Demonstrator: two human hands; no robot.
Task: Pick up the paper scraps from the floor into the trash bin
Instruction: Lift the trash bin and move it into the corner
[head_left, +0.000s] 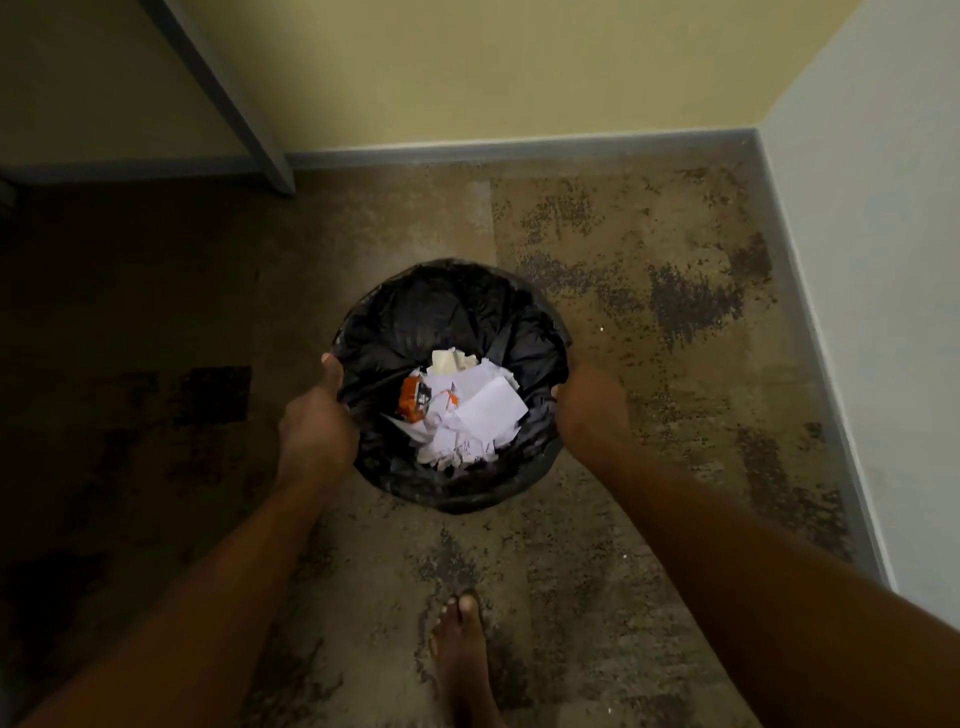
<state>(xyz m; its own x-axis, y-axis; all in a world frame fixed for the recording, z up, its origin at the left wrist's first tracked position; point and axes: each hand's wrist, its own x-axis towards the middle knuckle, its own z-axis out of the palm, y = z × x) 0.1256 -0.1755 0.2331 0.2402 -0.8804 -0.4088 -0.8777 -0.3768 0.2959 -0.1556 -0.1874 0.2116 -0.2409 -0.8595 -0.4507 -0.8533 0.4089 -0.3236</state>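
Basically you look near done: the paper scraps (470, 410) sit piled inside the trash bin (540, 332), white pieces heaped on each other at its bottom, too overlapped to count, with one orange item (412, 397) among them at the left of the pile. One bin, lined with one black bag (441, 312), stands on the floor (623, 249) near the room corner. No sizeable scrap shows on the visible floor; one tiny white speck (601, 328) lies just right of the bin, too small to tell if it is paper, and the left side is dark, so check there. Your left hand (317, 421) grasps the bin's left rim, thumb up along the edge, fingers curled over the bag. Your right hand (589, 400) is at the right rim, touching it, but blurred, so I cannot tell whether it clenches the rim or just rests there. One bare foot (462, 654) stands behind the bin, one table leg (234, 104) at upper left.
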